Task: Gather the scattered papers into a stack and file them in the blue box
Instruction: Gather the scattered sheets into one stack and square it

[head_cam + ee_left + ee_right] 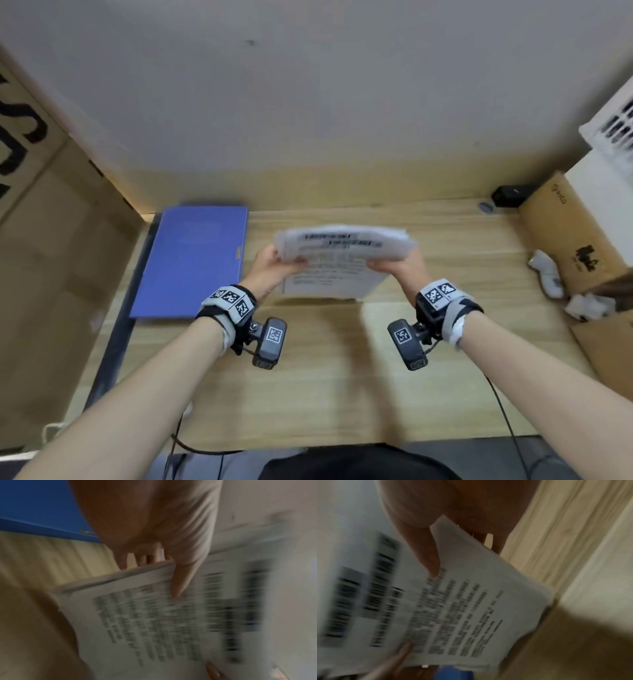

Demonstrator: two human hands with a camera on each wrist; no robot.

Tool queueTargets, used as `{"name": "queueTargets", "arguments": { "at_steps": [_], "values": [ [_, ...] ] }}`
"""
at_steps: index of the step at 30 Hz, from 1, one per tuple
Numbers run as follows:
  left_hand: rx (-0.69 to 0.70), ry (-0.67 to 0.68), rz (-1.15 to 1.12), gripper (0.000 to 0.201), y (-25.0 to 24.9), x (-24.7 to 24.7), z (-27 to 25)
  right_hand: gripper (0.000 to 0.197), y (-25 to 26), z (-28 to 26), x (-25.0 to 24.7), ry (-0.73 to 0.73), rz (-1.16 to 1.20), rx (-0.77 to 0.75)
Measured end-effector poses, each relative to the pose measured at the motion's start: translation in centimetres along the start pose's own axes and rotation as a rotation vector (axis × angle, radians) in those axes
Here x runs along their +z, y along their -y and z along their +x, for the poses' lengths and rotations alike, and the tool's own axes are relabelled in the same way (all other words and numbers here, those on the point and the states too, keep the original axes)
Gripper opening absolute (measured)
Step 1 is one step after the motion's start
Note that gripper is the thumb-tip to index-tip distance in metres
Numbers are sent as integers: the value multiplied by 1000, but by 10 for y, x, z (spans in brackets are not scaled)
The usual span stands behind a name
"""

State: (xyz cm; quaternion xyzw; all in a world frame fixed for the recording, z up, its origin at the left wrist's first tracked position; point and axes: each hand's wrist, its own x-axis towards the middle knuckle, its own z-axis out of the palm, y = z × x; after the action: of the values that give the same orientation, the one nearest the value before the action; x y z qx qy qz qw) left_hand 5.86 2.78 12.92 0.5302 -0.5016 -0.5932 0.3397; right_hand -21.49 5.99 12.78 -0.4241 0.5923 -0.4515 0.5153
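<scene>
Both forearms reached fwd over the wooden counter [342, 377], wrist cams strapped on. Blue box [191, 263] lay flat and closed at the counter's left, just beside the left hand [270, 263]. Stack of papers [342, 253] was held up off the counter btwn both hands, print side facing the person, text blurred. Left hand gripped the stack's left edge, thumb [180, 580] on front, fingers curled behind. Right hand [400, 270] gripped the right edge likewise, thumb [426, 555] on the printed face.
</scene>
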Motion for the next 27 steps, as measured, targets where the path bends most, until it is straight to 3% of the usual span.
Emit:
{"name": "queueTargets", "arguments": {
  "at_steps": [3, 8, 15, 20, 27],
  "values": [
    [-79, 9, -21, 46, 20, 9, -3, 31, -15, -11, 6, -46, -83, 33],
    [-29, -34, -60, 45, 11, 19, -5, 29, -5, -10, 10, -87, -36, -27],
    [6, -31, -62, 41, 23, 10, -21, 45, -13, -20, 10, 10, 43, -8],
    [1, -72, -93, 35, 30, 16, -25, 49, -19, -23, 20, -29, 60, 33],
    [-2, 4, -52, 35, 38, 16, -25, 59, -29, -24, 23, -14, 0, 99]
  ]
}}
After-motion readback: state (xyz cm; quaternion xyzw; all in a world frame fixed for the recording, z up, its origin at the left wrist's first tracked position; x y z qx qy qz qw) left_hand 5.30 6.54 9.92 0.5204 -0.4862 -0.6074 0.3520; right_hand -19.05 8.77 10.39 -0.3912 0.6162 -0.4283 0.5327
